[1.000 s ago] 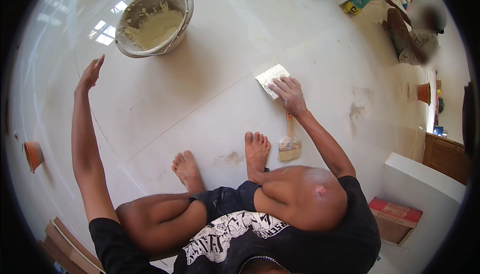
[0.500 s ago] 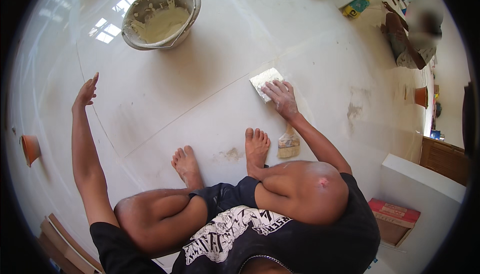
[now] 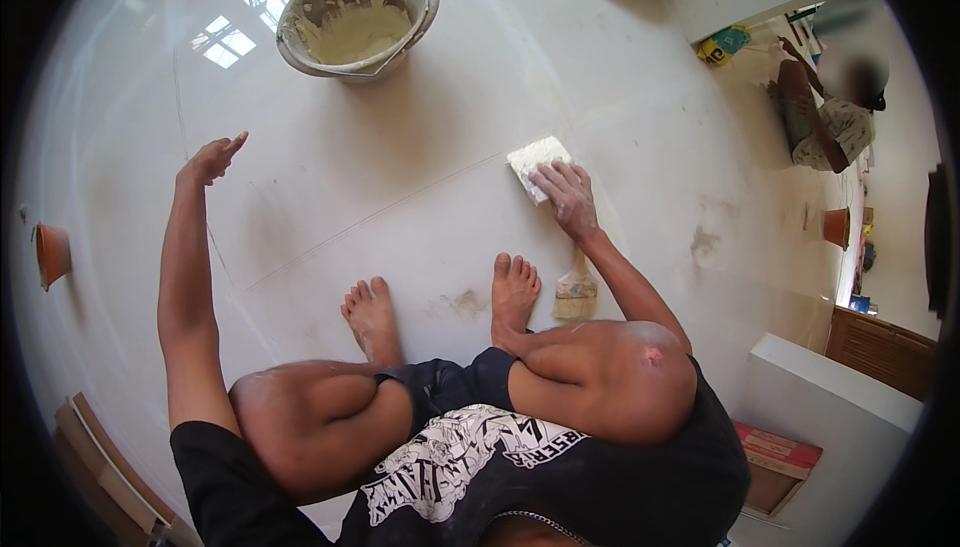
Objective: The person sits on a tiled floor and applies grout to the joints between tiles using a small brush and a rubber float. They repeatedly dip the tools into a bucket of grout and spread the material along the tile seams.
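A right hand [image 3: 568, 199] grasps the right-hand edge of a white-smeared pad [image 3: 531, 160] on the pale floor [image 3: 410, 227]; it looks light, stiff, probably slippery, best gripped at that edge. The left hand [image 3: 213, 159] is empty and outstretched. A brush [image 3: 576, 295] beside the right foot [image 3: 514, 297] crowds the working forearm [image 3: 635, 287]; a bucket [image 3: 312, 13] of pale paste [image 3: 358, 39] stands beyond.

Orange pot [image 3: 53, 256] at far left, red-and-brown box [image 3: 778, 465] lower right.

Pale, glossy floor [image 3: 480, 77], window-lit
Pane-shaped reflections [image 3: 238, 41] gleam toward its far edge — a low white wall [image 3: 838, 380] and a brown wooden panel [image 3: 880, 352] stand along its right edge.
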Motion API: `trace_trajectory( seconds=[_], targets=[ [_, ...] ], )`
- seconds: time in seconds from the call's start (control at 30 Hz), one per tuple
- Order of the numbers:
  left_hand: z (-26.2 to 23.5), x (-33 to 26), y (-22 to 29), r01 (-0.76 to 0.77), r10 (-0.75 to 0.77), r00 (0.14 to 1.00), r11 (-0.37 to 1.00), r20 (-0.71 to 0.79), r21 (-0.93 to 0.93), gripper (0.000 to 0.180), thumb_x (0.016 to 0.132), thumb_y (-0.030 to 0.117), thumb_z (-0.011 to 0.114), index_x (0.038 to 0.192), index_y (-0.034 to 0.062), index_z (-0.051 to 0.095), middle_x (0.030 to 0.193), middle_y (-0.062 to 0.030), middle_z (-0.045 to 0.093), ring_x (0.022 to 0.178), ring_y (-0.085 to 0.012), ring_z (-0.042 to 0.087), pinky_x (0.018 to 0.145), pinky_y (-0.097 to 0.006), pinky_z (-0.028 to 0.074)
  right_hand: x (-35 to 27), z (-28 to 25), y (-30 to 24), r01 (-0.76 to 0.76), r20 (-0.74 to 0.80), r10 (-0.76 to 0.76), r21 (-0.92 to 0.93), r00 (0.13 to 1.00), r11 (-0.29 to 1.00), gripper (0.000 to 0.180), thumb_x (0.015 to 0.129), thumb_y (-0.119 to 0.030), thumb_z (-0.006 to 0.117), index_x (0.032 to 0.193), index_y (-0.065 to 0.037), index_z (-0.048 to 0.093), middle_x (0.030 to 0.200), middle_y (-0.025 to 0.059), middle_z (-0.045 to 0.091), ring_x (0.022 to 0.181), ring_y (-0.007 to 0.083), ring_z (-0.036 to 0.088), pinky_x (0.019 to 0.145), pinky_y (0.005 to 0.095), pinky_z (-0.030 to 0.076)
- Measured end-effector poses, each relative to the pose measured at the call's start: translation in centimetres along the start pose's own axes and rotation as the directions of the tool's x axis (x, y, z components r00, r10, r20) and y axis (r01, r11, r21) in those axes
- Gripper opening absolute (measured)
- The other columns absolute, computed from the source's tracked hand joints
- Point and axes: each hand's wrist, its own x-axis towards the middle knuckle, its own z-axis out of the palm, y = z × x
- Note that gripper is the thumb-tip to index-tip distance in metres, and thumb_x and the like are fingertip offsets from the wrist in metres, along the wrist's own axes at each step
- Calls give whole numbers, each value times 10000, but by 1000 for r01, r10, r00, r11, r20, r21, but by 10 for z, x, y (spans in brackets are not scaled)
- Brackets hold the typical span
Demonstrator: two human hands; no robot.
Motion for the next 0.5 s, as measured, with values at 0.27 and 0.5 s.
trace_trajectory(
  seconds=[0.27,0.5],
  targets=[
    [-5,2,-15,30,-29,999,999,36,-40,820,857,774,357,1283,91,516,1110,-136,598,915,-261,609,790,-520,532,-4,0,33,-14,64,16,-36,998,999,480,848,3,500,1269,-202,606,1316,42,582,1252,271,481,1090,467,307],
    [-5,0,-31,76,-76,997,997,34,9,826,856,771,373,1296,85,507,1141,-148,599,909,-269,618,780,-520,525,7,-17,28,-20,27,22,-87,999,996,467,841,-27,537,1263,-214,612,1291,30,594,1228,257,498,1083,457,313]
  ],
)
